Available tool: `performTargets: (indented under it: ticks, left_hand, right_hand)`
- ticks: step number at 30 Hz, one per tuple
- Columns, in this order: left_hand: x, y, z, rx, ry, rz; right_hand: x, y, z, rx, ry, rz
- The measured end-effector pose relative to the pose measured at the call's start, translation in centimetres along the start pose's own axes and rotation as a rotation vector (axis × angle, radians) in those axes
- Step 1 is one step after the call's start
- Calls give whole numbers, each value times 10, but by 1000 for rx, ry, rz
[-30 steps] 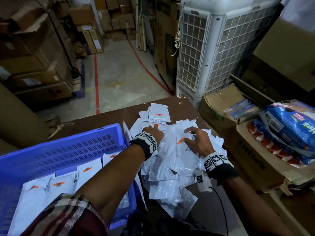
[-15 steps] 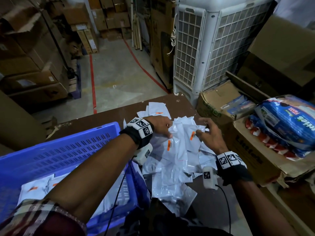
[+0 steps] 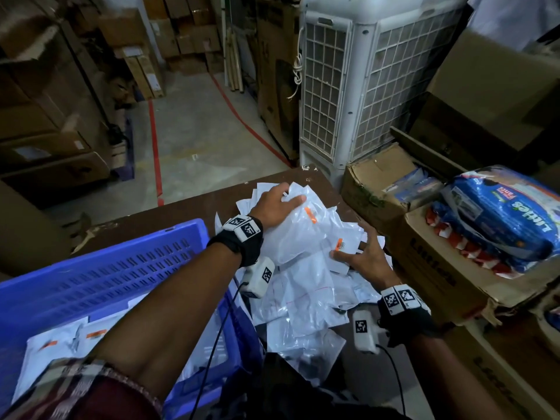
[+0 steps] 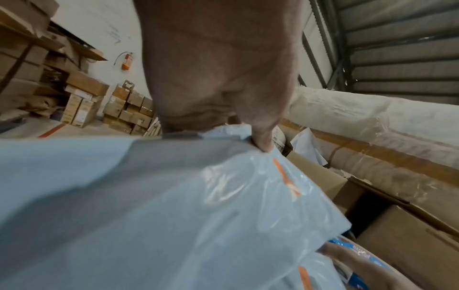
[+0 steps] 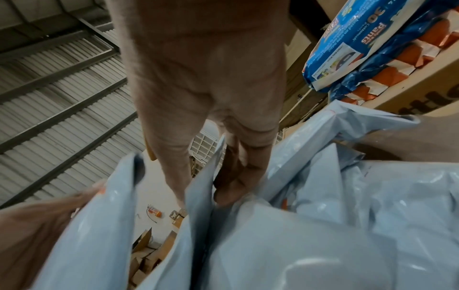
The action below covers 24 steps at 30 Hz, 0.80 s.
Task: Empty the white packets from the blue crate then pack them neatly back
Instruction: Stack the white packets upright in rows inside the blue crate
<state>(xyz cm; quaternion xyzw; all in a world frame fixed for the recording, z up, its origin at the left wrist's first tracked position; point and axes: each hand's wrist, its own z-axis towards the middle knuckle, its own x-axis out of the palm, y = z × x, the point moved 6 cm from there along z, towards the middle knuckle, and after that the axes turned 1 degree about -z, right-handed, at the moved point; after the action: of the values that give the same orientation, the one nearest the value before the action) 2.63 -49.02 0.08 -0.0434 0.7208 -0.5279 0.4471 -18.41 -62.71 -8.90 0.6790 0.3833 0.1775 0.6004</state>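
Left hand (image 3: 274, 204): laid over far top of packets (image 3: 303, 253), fingers spread and bent onto a bundle; thumb pinching packet edge in wrist view (image 4: 261, 137).
Right hand (image 3: 365, 257): at right flank of pile, thumb on top sheet, fingers tucked in among packets (image 5: 238, 184), gripping them.
Forearms: both reaching forward, left one crossing above crate (image 3: 100, 268).
Cooler (image 3: 372, 86): white, grilled, standing beyond table.
Crate: blue, on left of table, several packets flat inside.
Table (image 3: 188, 213): brown, carrying crate and heap just right of it.
Boxes (image 3: 439, 268): cardboard, right of table, blue pack (image 3: 503, 219) on top.
Floor: grey with red lines, cartons stacked behind.
Change: left hand gone further out over heap and spread wider; right hand dropped lower on right side; bundle bunched higher between both.
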Motion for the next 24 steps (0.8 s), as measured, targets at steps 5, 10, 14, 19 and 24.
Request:
performTargets:
  ticks: [5,10,14,19,24]
  left_hand:
    - [-2,3,4,-71,-64,-159]
    - [1,11,-2,-191,-133,-238]
    - [12,32,-11,-302,-144,-261]
    - [40,90,11,-375,-140,-299]
    - [29,32,-31,-404,-34,-397]
  right_hand:
    - [5,-6,5,-9,6,-28]
    - [1,10,2,-176,-179,-277]
    - [3,46,-15,-394,-340,-388]
    - [48,52,-23,-321,11,-329]
    - [78,36,-33,-204,142,-454]
